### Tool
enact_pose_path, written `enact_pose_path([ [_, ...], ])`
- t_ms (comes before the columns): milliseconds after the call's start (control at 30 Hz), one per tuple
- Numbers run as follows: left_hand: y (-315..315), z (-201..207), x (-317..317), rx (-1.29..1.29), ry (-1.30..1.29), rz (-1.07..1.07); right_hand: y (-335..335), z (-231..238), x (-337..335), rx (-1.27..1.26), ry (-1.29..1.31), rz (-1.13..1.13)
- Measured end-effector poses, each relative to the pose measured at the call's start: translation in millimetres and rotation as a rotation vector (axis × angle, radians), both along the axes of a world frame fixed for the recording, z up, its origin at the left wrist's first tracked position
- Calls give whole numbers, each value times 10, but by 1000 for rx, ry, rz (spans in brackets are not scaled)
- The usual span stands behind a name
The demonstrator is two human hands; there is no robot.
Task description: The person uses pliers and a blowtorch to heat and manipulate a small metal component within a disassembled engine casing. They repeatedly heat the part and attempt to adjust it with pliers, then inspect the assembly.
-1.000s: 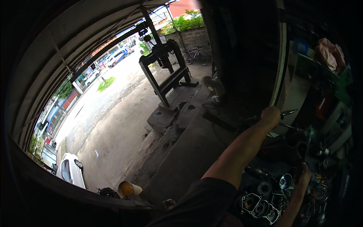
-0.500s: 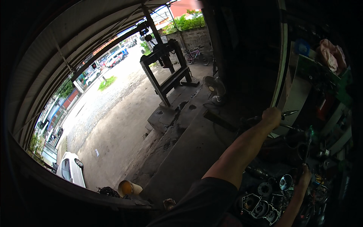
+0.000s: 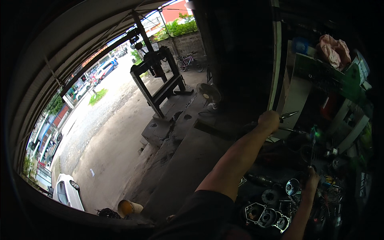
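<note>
Left hand (image 3: 269,121): arm outstretched, fingers closed around a pointed metal tool (image 3: 291,115) (long-nose pliers, perhaps; the fist covers the handle). The tip projects to the right, a hold that presumably keeps the knuckles clear of it.

Right hand (image 3: 312,177): nearer the body, fingers wrapped about the lower end of a slim rod-like tool (image 3: 313,149). It stands roughly upright, its far end by a green glow (image 3: 315,132); gripping low probably leaves the length free and the fingers away from that end.

Metal parts, left of the right forearm: one lobed engine casing (image 3: 267,218), open side up, likely laid flat for steadiness; one round flange (image 3: 270,196); one cup-shaped metal part (image 3: 292,187), beside the right hand. What bears them is too dark to tell.

Surroundings: one steel press frame (image 3: 167,92) on a concrete plinth (image 3: 158,130), perhaps for firm footing; one fan (image 3: 208,94); one bucket (image 3: 134,207), tipped; one crumpled pink bag or cloth (image 3: 335,52).
</note>
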State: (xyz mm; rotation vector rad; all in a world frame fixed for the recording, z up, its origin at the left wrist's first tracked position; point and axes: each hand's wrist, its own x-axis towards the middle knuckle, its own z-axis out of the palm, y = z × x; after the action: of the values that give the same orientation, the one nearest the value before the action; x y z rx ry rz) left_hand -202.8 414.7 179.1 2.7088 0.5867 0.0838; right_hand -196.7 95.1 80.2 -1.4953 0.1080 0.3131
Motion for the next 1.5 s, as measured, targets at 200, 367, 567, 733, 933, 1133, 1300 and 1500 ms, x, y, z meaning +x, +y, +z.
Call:
enact_pose_path([
  [200,-6,48,-49,-15,-15,-26,70,164,-138,24,3,-23],
  [367,-13,74,46,106,100,11,80,211,-159,16,11,-36],
  [567,6,11,66,174,32,-25,89,215,-161,19,6,-35],
  [733,20,-5,69,207,31,-32,94,194,-150,16,27,-40],
  [933,-2,16,62,220,39,-35,96,228,-172,45,33,-32],
  [1133,-1,16,57,220,11,-61,94,257,-182,21,29,-30],
  [1300,-20,36,47,203,13,-52,90,258,-181,33,14,-14],
  [1500,-29,54,48,208,33,-52,93,277,-188,24,5,-18],
])
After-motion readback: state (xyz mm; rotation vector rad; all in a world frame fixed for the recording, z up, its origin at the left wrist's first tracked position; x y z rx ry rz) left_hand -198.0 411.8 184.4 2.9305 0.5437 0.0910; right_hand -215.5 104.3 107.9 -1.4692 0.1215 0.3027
